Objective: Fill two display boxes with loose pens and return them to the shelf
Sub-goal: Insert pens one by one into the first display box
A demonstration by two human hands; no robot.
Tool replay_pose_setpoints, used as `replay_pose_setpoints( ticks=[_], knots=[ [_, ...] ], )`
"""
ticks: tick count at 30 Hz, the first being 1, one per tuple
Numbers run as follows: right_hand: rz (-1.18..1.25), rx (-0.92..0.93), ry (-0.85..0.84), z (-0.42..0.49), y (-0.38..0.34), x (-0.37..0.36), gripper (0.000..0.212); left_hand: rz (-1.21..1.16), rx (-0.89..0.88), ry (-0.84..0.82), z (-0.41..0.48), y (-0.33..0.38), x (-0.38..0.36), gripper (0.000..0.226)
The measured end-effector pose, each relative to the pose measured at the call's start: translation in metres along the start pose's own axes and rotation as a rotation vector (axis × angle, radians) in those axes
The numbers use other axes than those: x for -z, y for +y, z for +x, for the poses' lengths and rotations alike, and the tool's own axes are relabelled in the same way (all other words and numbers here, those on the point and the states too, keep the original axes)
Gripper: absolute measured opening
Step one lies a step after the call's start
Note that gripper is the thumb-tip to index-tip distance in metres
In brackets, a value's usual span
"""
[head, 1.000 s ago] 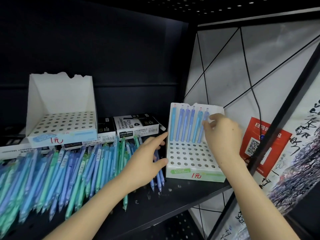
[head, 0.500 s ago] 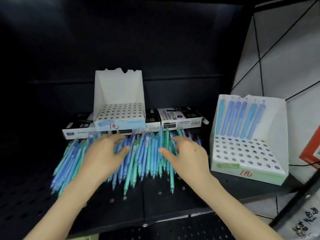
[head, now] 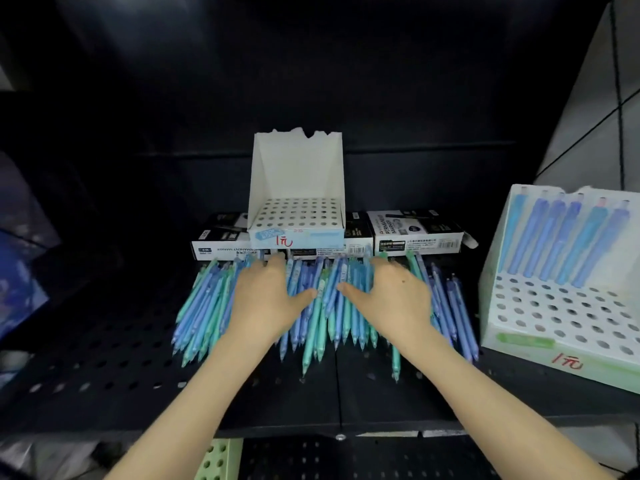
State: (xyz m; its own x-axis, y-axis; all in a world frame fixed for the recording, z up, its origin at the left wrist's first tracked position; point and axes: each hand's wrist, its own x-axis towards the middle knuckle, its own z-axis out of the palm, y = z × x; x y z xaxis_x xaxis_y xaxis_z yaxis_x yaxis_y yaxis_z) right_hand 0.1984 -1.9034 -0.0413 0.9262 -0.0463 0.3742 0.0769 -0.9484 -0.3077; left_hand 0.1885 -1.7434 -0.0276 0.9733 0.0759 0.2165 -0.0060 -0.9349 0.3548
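Head view looks down on a dark shelf (head: 138, 375) with little holes in it. A big pile of loose pens (head: 204, 306), blue and green, lies in the middle of the frame, side by side, with the tips pointing to the lower edge. The left hand (head: 266, 299) and the right hand (head: 391, 299) both rest flat on top of the pile, near each other, thumbs pointing inward. The fingers are stretched out and loose, not curled round any pen, so nothing is picked up. I think the hands lie flat like this to push the pens together and stop them from rolling, so a bunch can be scooped up next. Just behind the pile, at the centre of the frame, stands a white display box (head: 298, 168) with many round holes and no pens in it. It seems to sit on flat black and white marker boxes (head: 415, 233), which lift it up. At the right edge of the frame stands the second display box (head: 554, 317). Six blue pens (head: 561, 244) stand in its back row and lean on its back wall, and the other holes are bare. Both boxes are close to the pile, I guess so the hands have a short way to go. Most of the filling is not done yet
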Motion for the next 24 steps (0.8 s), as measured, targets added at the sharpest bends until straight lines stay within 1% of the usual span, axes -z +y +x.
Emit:
replay_pose_setpoints(
  ticks=[2, 4, 7, 9, 12, 16, 20, 22, 24],
  knots=[
    [0.073, -0.022, -0.011, 0.000, 0.000, -0.001, 0.063, -0.110, 0.016, -0.039, 0.003, 0.001, 0.000, 0.080],
    [0.164, -0.038, -0.029, 0.000, 0.001, -0.002, 0.060, -0.171, 0.040, -0.062, 0.005, 0.004, -0.001, 0.078],
    [0.252, -0.043, -0.044, -0.001, 0.001, -0.003, 0.047, -0.209, 0.064, -0.063, 0.007, 0.007, -0.001, 0.070],
    [0.306, -0.064, -0.048, 0.000, 0.001, -0.002, 0.045, -0.235, 0.066, -0.066, 0.008, 0.008, -0.002, 0.062],
    [0.438, -0.134, -0.098, 0.002, 0.004, 0.001, 0.048, -0.313, 0.074, -0.079, 0.012, 0.006, -0.001, 0.053],
    [0.639, -0.247, -0.122, 0.005, 0.009, 0.007, 0.041, -0.424, 0.078, -0.090, 0.015, 0.000, 0.002, 0.051],
    [0.915, -0.332, -0.128, 0.004, 0.014, 0.017, 0.037, -0.670, 0.136, -0.104, 0.015, -0.004, 0.013, 0.044],
    [1.034, -0.333, -0.127, 0.000, 0.017, 0.027, 0.032, -0.849, 0.195, -0.146, 0.016, -0.004, 0.019, 0.048],
    [1.097, -0.319, -0.114, -0.007, 0.023, 0.039, 0.023, -0.996, 0.206, -0.180, 0.017, 0.003, 0.025, 0.049]
  ],
)
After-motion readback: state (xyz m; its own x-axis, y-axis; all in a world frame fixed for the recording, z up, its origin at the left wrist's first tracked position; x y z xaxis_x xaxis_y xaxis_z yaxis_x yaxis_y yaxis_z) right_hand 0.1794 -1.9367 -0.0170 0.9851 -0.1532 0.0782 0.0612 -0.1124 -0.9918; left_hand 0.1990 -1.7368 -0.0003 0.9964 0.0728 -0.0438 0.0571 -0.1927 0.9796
